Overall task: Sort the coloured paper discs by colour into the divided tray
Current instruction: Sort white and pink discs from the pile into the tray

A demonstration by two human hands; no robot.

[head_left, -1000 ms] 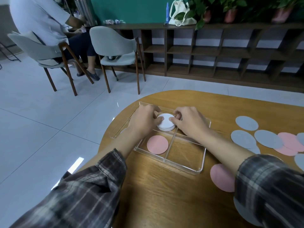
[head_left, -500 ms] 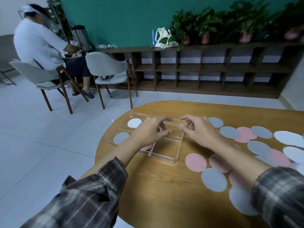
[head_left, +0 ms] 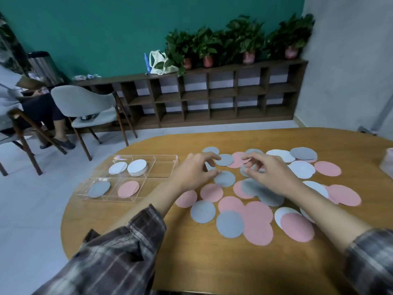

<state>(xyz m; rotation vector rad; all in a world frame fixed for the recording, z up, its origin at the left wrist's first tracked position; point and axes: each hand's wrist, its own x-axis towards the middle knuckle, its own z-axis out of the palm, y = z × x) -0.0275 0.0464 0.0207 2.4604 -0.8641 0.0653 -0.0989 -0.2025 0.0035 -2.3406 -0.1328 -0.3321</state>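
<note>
Wooden surface (head_left: pixel 191 262) lay strewn with unsorted discs (head_left: pixel 229 224) — the tray (head_left: pixel 148 200) beside them held only a few, grouped by colour — while left hand (head_left: pixel 192 171) and right hand (head_left: pixel 270 172) hovered, grip released.

Plaid sleeves on both arms here: dark grey-brown checks crossed by pale lines. The left sleeve (head_left: pixel 119 254) bunches in loose folds at its cuff; the right sleeve (head_left: pixel 370 258) ends mid-forearm. Both hands bare, no rings.
</note>
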